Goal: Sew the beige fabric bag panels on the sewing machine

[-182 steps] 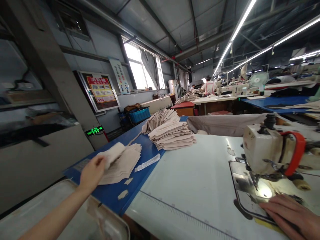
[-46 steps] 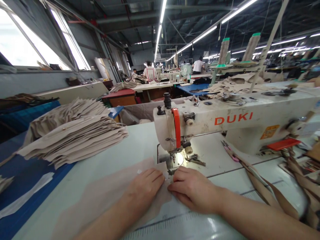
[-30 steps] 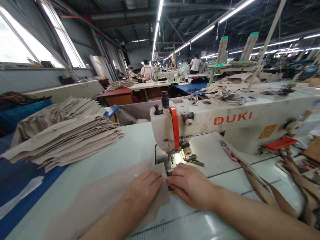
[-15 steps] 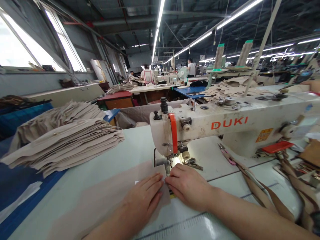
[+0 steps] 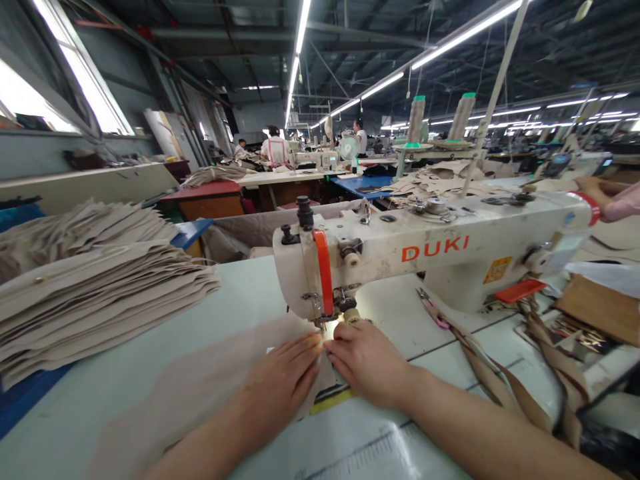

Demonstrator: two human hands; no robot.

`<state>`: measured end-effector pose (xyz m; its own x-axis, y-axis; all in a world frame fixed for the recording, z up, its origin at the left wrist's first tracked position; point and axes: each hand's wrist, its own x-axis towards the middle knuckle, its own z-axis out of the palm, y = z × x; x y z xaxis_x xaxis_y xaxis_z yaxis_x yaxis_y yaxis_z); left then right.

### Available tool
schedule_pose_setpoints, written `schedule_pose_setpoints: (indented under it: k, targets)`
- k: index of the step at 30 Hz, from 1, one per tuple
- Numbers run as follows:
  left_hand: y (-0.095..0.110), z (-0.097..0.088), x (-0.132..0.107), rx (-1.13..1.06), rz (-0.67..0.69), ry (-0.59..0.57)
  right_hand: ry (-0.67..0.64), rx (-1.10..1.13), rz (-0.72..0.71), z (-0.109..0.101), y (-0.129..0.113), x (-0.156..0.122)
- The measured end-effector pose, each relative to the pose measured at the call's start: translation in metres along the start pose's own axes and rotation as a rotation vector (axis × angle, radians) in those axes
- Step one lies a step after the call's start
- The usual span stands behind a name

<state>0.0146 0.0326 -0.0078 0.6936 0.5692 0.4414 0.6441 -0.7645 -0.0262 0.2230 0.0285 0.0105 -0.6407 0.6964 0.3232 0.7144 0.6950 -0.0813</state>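
Observation:
A beige fabric piece lies on the pale sewing table, its far edge at the needle area of the white DUKI sewing machine. My left hand rests flat on this fabric, fingers stretched toward the needle. Close beside it, my right hand has its fingers bent and pressed together at the fabric's right edge, just in front of the lit presser foot. The fingertips hide most of the stitching spot and whatever lies between the right fingers. A yellow strip shows on the table below the hands.
A tall stack of beige fabric pieces stands at the left. Right of the needle lie scissors and long brown straps. Thread cones rise behind the machine. Another person's hand is at the far right.
The view has swung right, so the machine and stack appear further left. Both hands stay at the needle, and the fabric's corner has slid further in toward the presser foot. More of the yellow strip shows.

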Motion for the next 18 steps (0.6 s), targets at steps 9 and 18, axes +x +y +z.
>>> schedule_pose_setpoints:
  k: [9,18]
  targets:
    - [-0.0042,0.0014,0.0011,-0.023,0.016,0.036,-0.006,-0.044,-0.025,0.0009,-0.0006,0.0003]
    - [-0.0026,0.0005,0.0001,-0.065,-0.011,0.029,-0.026,0.02,0.009,0.0018,-0.0001,-0.0039]
